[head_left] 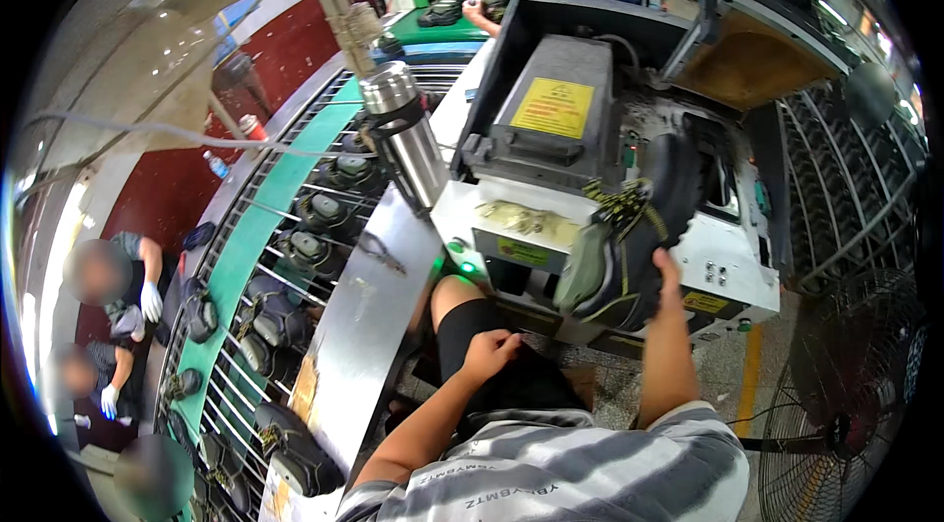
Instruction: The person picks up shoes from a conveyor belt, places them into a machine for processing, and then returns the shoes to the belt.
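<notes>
A black shoe [637, 261] with yellow-green laces and a grey-green collar is tilted in front of the machine. My right hand [669, 281] is closed on its dark sole side, with most of the fingers hidden behind it. Over my lap, my left hand [491, 355] is curled into a loose fist, apart from the shoe, and nothing shows in it. The white and grey machine [462, 212] has a black housing [560, 94] with a yellow label. Its hinged lid [752, 50] stands raised at the back right.
A steel thermos [408, 144] stands on the metal ledge [359, 301] at left. Beyond it, a roller conveyor with a green strip [261, 227] carries several shoes. A caged fan [836, 424] is at lower right, and a shoe rack [836, 178] stands behind. Other people work at left and far back.
</notes>
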Motion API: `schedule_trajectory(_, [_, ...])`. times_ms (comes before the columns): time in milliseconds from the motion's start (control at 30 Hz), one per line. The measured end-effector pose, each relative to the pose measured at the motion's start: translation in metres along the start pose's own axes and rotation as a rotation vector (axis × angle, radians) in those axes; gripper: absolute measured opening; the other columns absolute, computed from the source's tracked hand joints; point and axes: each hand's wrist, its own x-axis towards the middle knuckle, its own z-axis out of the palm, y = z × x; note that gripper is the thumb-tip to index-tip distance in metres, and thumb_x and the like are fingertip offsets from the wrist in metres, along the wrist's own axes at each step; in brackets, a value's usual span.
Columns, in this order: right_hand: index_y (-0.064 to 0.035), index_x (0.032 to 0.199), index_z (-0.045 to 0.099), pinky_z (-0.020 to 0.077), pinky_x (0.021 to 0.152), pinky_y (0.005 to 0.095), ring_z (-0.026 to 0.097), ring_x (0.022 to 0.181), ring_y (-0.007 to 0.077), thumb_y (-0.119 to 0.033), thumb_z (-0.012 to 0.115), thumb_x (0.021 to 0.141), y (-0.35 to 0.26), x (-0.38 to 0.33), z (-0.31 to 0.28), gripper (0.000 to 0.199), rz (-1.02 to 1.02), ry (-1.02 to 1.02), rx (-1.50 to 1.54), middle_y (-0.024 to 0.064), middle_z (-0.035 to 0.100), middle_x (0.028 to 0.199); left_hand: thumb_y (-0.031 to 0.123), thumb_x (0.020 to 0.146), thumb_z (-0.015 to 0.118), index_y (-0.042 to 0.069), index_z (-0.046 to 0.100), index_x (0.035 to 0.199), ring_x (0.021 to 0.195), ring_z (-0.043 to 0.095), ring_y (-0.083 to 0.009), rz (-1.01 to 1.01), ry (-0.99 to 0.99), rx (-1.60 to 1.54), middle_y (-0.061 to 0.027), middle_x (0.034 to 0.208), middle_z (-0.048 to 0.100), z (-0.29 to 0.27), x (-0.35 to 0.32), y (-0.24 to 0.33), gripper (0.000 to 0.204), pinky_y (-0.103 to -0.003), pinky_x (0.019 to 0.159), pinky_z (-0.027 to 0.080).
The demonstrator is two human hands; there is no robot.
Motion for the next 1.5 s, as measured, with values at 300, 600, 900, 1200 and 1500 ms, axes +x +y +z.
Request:
schedule_trajectory(300, [-0.007, 0.15, 0.026, 0.0462, 0.093, 0.0334, 0.059, 0.11, 0.029, -0.022, 0.082, 0.061, -0.246, 0.142, -0.046, 0.106, -0.528, 0.457, -1.266, 0.0198, 0.053, 0.132, 0.02, 0.089, 0.063, 0.0, 0.069, 0.078, 0.052, 0.062, -0.014, 0.051, 0.243, 0.024, -0.0081, 0.059, 0.064, 0.014, 0.002, -0.026, 0.023, -0.028, 0.05, 0.047])
schedule_trajectory(600, [-0.0063, 0.15, 0.024, 0.0367, 0.107, 0.0387, 0.044, 0.131, 0.0349, -0.046, 0.072, 0.057, -0.258, 0.275, -0.103, 0.112, -0.017, 0.622, -2.005, 0.0262, 0.04, 0.143, 0.018, 0.09, 0.062, -0.002, 0.068, 0.079, 0.052, 0.06, -0.0116, 0.032, 0.242, 0.045, -0.0068, 0.059, 0.064, 0.017, 0.022, -0.019, 0.024, -0.026, 0.051, 0.045])
schedule_trajectory(900, [-0.0091, 0.143, 0.04, 0.0361, 0.106, 0.0455, 0.045, 0.127, 0.0404, -0.063, 0.045, 0.088, -0.22, 0.207, -0.092, 0.077, -0.02, 0.58, -2.064, 0.0231, 0.044, 0.141, 0.023, 0.089, 0.062, 0.0, 0.069, 0.086, 0.063, 0.066, -0.0148, -0.183, 0.188, 0.115, -0.0089, 0.07, 0.069, 0.022, 0.04, -0.006, 0.024, -0.028, 0.059, 0.049])
schedule_trajectory(1200, [-0.0042, 0.086, 0.051, 0.0378, 0.063, 0.0325, 0.043, 0.067, 0.0149, -0.035, 0.052, 0.094, -0.088, -0.06, -0.243, 0.032, -0.795, 1.316, -0.519, 0.0024, 0.043, 0.074, 0.029, 0.089, 0.057, 0.005, 0.066, 0.097, 0.084, 0.066, -0.033, 0.486, -0.51, 0.185, -0.0158, 0.089, 0.069, 0.157, 0.092, 0.056, 0.027, -0.04, 0.075, 0.05])
schedule_trajectory(1500, [-0.0093, 0.079, 0.046, 0.027, 0.053, 0.028, 0.035, 0.058, 0.0123, -0.041, 0.042, 0.096, -0.052, -0.075, -0.207, 0.036, -0.147, 0.552, -0.371, 0.0017, 0.041, 0.068, 0.016, 0.091, 0.056, 0.003, 0.067, 0.097, 0.091, 0.063, -0.0334, 0.345, -0.156, 0.071, -0.0155, 0.095, 0.067, 0.111, 0.085, 0.044, 0.018, -0.039, 0.08, 0.05])
